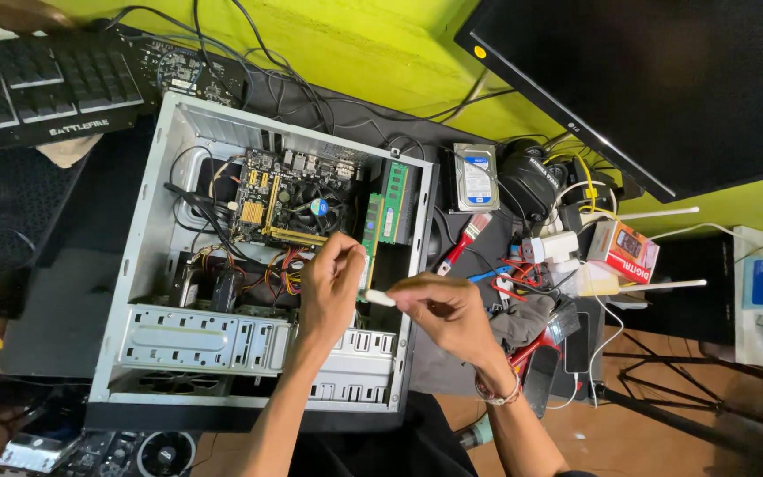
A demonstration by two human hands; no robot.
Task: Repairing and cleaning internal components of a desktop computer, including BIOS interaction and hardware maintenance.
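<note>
At frame centre, your left hand (333, 283) pinched the green memory stick (370, 243) while your right hand (448, 314) gripped a white eraser (380, 298), mid-cleaning; rubbing its contacts needed a light touch.

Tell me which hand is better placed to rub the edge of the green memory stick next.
Right, probably. The right hand pinches a small white eraser-like block right beside the green memory stick, while the left hand already grips that stick over the open grey metal computer case.

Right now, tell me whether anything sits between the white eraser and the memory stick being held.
Nothing visible does. The right hand pinches the white eraser right at the edge of the green memory stick, which the left hand grips above the open computer case.
</note>
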